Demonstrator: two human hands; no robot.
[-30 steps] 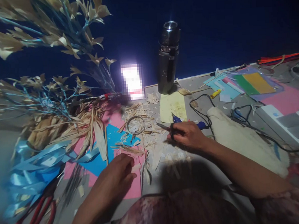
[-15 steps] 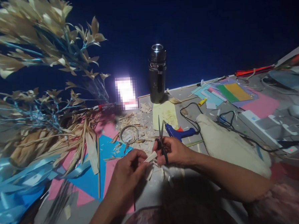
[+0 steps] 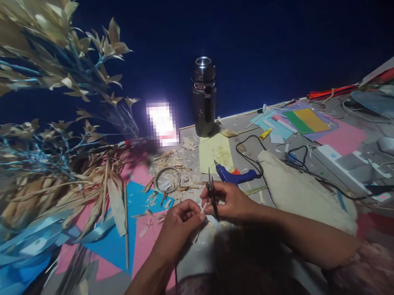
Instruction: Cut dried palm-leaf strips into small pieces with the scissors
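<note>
My right hand [image 3: 229,198] is closed around a pair of dark scissors [image 3: 213,199], whose blades point up and away from me. Between the thumb and fingers of my left hand [image 3: 184,216] is a small pale strip of dried husk [image 3: 204,207], close beside the scissors. Most of the strip is hidden by my fingers. Just beyond my right hand lies a blue glue gun [image 3: 236,175], its nozzle resting on a stained yellow sheet [image 3: 215,153]. A roll of tape [image 3: 167,180] lies among husk scraps ahead of my left hand.
A dark flask [image 3: 205,98] stands at the back, right of a bright blurred screen [image 3: 163,123]. Branches with husk leaves [image 3: 108,42] rise at the left above light blue ribbon [image 3: 30,244]. A cream cloth bundle [image 3: 301,190] and a white power strip [image 3: 341,166] lie on the right.
The pale strip now shows smaller between my left fingers, and my left hand has moved right, closer to the scissors. The scissor blades look more closed. The view has shifted slightly.
</note>
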